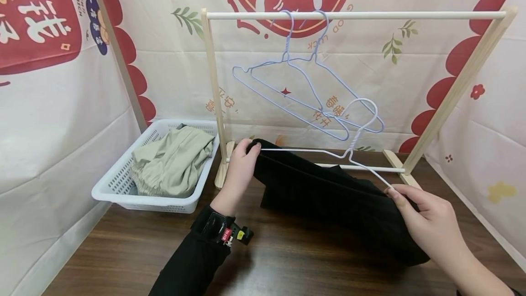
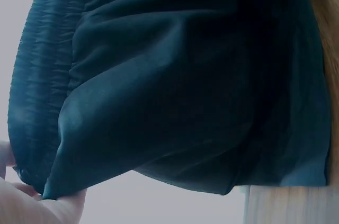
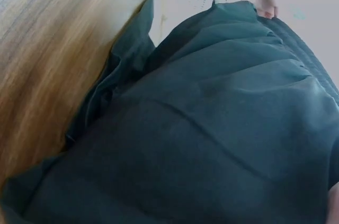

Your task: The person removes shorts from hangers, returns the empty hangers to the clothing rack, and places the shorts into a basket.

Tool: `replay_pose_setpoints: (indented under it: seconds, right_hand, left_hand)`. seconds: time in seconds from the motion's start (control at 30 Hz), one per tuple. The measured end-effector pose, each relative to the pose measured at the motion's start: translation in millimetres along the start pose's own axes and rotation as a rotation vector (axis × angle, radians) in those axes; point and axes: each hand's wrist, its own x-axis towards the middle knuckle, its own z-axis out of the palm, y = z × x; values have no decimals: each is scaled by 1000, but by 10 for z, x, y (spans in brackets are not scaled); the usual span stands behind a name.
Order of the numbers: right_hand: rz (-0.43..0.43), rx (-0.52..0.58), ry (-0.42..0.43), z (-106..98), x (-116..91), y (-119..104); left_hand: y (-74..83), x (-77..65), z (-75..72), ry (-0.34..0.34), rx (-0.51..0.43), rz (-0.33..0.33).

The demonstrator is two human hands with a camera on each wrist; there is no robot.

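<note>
Black shorts (image 1: pixel 328 195) with a gathered elastic waistband (image 2: pixel 42 75) stretch between both hands, held up over the table. A white wire hanger (image 1: pixel 356 139) runs along the waist opening, its hook pointing up. The left hand (image 1: pixel 242 163) pinches one waistband corner between thumb and fingers, right at one hanger end. At the opposite corner, the right hand (image 1: pixel 433 220) grips the waistband, its thumb at the hanger's other arm. The fabric sags below and conceals the right hand's lower fingers. In the right wrist view the shorts (image 3: pixel 212 107) fill most of the frame.
Behind the hands stands a wooden rack with a white top rail (image 1: pixel 390 15). Two blue wire hangers (image 1: pixel 287 54) hang from it. A white basket (image 1: pixel 152 202) at the left holds a folded light green garment (image 1: pixel 176 159). Printed cloth walls surround the brown table (image 1: pixel 287 259).
</note>
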Motion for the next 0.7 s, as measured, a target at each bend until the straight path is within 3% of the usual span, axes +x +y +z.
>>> replay_pose_setpoints:
  seconds: [0.3, 0.53, 0.7]
  right_hand:
    - [115, 29, -109, 61, -12, 10]
    - [138, 12, -222, 74, 66, 39]
    - [67, -38, -280, 133, 158, 37]
  left_hand:
    - [-4, 9, 57, 65, -219, -69]
    - [23, -41, 83, 109, -194, -60]
    - [60, -80, 100, 107, -176, -57]
